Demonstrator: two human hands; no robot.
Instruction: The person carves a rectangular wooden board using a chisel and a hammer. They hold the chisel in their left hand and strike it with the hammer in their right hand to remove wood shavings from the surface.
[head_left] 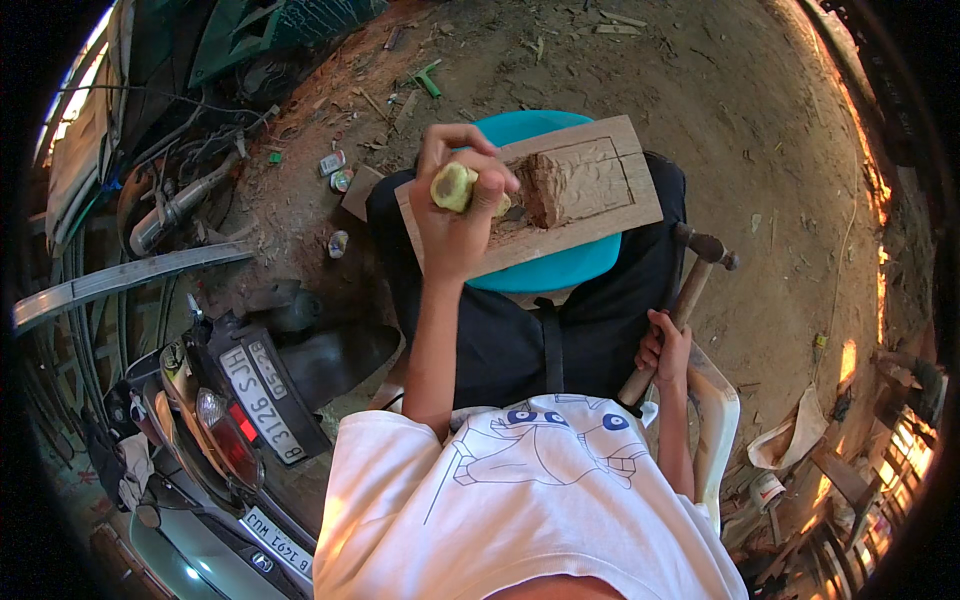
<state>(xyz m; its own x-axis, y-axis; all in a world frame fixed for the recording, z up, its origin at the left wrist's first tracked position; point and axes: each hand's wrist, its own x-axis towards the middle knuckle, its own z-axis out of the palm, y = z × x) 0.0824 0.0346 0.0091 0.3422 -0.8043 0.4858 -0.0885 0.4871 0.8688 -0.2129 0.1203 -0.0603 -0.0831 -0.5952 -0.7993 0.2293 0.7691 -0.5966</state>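
Ground [780,140]: brown earth with scattered wood bits; it spreads ahead of the left fingers [455,134] and far to their right.
Motorcycle [265,390]: stands behind and left of the left fingers, well apart.
White chair [718,410]: its arm is near the right fingers [650,350], on their right side.
Teal stool [575,268]: below the left fingers, partly covered by the board.
Wooden board [590,190]: lies aslant on the stool, under the left fingers, which stand in the way and hide much of its left part. It is light brown and rectangular; just right of these fingers is a hollow with steep, rough edge, and farther right are scooped marks inside a dark outline.
Hammer [690,292]: its wooden handle is wrapped by the right fingers; the head is beyond them.
Tool handle [455,188]: yellow-green, gripped tightly by the curled left fingers; its lower end I cannot tell.
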